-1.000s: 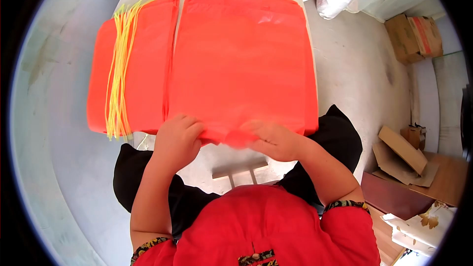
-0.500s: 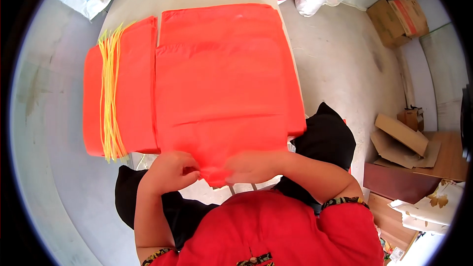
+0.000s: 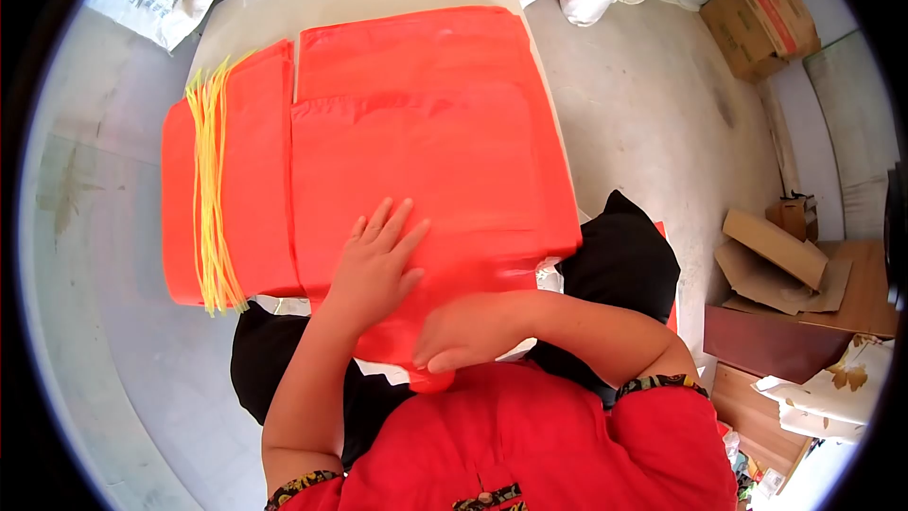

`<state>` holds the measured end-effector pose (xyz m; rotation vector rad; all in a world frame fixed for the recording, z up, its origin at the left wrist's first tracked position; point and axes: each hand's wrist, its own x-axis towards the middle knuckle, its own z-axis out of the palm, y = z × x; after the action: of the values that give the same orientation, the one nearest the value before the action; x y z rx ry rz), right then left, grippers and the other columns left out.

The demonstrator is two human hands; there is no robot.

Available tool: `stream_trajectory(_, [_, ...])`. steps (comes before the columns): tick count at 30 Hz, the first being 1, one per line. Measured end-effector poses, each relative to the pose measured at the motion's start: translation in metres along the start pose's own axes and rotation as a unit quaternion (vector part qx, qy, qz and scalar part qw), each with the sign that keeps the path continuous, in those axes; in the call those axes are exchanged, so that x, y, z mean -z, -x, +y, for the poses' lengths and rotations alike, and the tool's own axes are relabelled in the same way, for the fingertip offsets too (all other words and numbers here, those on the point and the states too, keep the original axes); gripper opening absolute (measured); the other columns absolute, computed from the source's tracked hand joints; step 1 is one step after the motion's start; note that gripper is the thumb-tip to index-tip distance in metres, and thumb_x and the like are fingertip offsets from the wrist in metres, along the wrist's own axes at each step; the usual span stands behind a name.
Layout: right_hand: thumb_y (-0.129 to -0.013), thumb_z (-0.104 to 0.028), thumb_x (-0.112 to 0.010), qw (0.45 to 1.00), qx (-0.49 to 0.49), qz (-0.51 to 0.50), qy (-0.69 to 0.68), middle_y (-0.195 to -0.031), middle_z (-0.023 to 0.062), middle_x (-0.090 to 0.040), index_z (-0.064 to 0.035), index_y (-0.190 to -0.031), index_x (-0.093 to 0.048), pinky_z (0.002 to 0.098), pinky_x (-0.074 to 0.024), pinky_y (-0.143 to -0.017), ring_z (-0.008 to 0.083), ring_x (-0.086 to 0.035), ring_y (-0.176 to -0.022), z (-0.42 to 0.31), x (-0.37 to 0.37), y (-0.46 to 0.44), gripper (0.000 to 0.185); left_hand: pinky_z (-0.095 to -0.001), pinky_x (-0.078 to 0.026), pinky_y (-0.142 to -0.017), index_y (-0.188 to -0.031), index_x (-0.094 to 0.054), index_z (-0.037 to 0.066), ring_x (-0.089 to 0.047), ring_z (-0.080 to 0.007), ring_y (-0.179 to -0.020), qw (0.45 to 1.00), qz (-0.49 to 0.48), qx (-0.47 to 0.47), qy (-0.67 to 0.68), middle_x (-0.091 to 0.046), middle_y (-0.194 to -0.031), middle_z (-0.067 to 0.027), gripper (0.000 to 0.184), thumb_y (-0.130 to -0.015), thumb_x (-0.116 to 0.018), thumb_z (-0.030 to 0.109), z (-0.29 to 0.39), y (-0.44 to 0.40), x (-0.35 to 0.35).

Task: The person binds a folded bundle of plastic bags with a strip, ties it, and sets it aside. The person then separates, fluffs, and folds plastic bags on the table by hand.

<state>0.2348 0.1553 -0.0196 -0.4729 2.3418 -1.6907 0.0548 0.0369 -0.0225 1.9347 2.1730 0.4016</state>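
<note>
Large red sheets [image 3: 426,161]: thin, plastic-looking, smooth, soft sheen, slight creases. Yellow strands [image 3: 210,199]: thin, slightly glossy. Boxes [image 3: 759,28]: matt brown cardboard. Trousers [image 3: 619,265]: matt black cloth.

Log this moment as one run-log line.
left hand: spread on red sheet; right hand: at sheet's near end, grip unclear; yellow strings: on left red stack

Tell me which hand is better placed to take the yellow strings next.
Left, probably: the left hand lies spread on the red sheet, nearer the strings; the right hand is farther off.
</note>
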Motion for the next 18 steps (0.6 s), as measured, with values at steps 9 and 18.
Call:
stream_trajectory(9, [-0.085,-0.013,-0.070,0.850,-0.090,0.309,0.417,-0.126,0.0133,-0.062,-0.0039,-0.111,-0.067,0.0419,-0.0495,-0.096,0.0325,-0.057,-0.114,0.042,0.050,0.016,0.028,-0.0553,-0.030,-0.119,-0.149,-0.051,0.012,-0.033,-0.0391,-0.149,0.999,-0.033,0.009,0.009,-0.037,-0.162,-0.0138,0.069,-0.087,-0.074,0.031,0.000,-0.007,-0.004])
stream_trajectory(18, [-0.082,-0.013,-0.074,0.852,-0.104,0.336,0.388,-0.128,0.0162,-0.060,-0.0040,-0.113,-0.068,0.0463,-0.0479,-0.101,0.0350,-0.056,-0.118,0.067,0.074,0.016,0.033,-0.0560,-0.026,-0.122,-0.152,-0.048,0.011,-0.030,-0.0383,-0.151,1.000,-0.010,0.002,-0.023,-0.037,-0.162,-0.0150,0.073,-0.087,-0.071,0.037,-0.001,-0.025,-0.015])
